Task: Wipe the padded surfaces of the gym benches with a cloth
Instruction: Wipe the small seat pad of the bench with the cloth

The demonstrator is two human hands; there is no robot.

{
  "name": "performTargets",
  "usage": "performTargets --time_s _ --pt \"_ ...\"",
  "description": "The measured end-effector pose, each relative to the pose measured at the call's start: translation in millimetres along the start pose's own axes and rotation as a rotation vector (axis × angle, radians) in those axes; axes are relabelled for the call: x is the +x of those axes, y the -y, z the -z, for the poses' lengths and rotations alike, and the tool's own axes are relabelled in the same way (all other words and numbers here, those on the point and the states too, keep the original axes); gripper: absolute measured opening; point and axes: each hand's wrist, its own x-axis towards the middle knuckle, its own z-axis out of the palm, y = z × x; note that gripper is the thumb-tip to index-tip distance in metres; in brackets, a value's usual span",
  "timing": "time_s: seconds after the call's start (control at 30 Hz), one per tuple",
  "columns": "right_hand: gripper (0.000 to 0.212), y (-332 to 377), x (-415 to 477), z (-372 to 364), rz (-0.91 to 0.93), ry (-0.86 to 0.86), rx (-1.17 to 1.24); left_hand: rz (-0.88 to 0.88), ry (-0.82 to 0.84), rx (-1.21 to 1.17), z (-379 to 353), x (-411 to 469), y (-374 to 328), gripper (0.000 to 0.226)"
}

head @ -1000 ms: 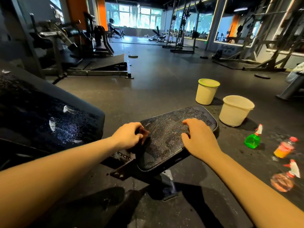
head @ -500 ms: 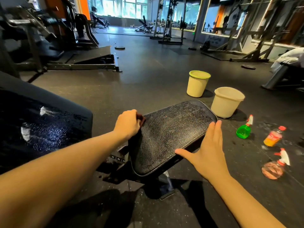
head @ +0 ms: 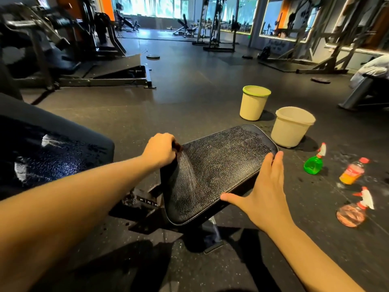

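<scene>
The black seat pad [head: 223, 165] of a gym bench lies in front of me, its cracked surface damp. My left hand [head: 161, 149] grips the corner of a dark cloth [head: 184, 167] at the pad's left edge, and the material rises in a ridge toward my fist. How far the cloth spreads over the pad I cannot tell. My right hand [head: 263, 194] is flat with straight fingers against the pad's right edge, the thumb touching the front rim. The bench's wet black backrest pad [head: 52, 159] slopes up at the left.
Two cream buckets [head: 254, 104] [head: 292, 127] stand on the floor beyond the pad. To the right lie a green spray bottle [head: 313, 164], an orange bottle [head: 351, 171] and a reddish spray bottle [head: 353, 211]. Gym machines [head: 63, 49] line the left and back.
My right hand slid off the top of the pad to its right edge and opened flat. My left hand stayed at the left edge and pulled the cloth corner up.
</scene>
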Motion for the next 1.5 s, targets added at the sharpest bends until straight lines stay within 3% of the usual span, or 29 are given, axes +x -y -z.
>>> performTargets --time_s 0.13,0.27,0.33,0.5,0.63,0.73,0.83,0.9,1.0,1.17,1.23,1.3,1.43,1.5 --pt "0.157 0.5 -1.9 0.6 0.002 -0.022 0.008 -0.002 0.032 -0.036 3.2 6.3 5.6 0.019" --pt "0.158 5.9 -1.8 -0.2 -0.013 -0.035 0.009 -0.259 0.241 -0.191 24.8 -75.2 -5.0 0.019" --pt "0.158 7.4 -2.0 0.4 -0.014 -0.037 0.009 -0.357 0.259 -0.198 22.3 -113.6 -12.3 0.018" --pt "0.158 5.4 -0.3 0.4 -0.014 -0.026 -0.013 -0.169 0.0 -0.162 0.5 -45.4 -16.5 0.012" --pt "0.159 4.5 0.8 -0.7 -0.026 -0.024 -0.029 -0.005 -0.026 -0.091 -4.8 12.0 -9.5 0.014" --pt "0.159 6.2 -0.3 0.0 -0.021 -0.026 -0.041 -0.137 0.031 -0.178 2.5 -21.6 -13.0 0.014" --pt "0.158 6.7 -0.9 -0.4 -0.011 -0.038 -0.048 -0.413 0.206 -0.292 19.2 -95.8 -24.4 0.015" --pt "0.159 6.6 -0.4 -0.5 -0.016 -0.036 -0.062 -0.523 0.215 -0.273 17.8 -122.2 -27.0 0.014" --pt "0.158 7.4 -1.0 -0.4 -0.016 -0.029 -0.075 -0.438 0.077 -0.233 7.3 -86.2 -22.9 0.014" --pt "0.158 6.6 0.7 -1.6 0.001 -0.039 -0.059 -0.05 -0.039 -0.112 -11.2 16.8 -6.6 0.012" --pt "0.157 6.2 -0.6 -0.7 0.002 -0.045 -0.046 -0.024 -0.065 -0.135 -10.6 15.3 -7.5 0.012" --pt "0.156 5.2 -1.0 -0.3 0.022 -0.058 -0.026 -0.115 -0.016 -0.194 -1.7 -14.6 -14.9 0.012" --pt "0.154 -0.8 -2.9 -4.8 0.04 -0.099 -0.012 -0.482 0.231 -0.331 20.3 -106.8 -41.4 0.018" --pt "0.153 -3.2 -3.3 -5.7 0.046 -0.11 -0.012 -0.499 0.181 -0.288 16.3 -105.1 -41.7 0.014"
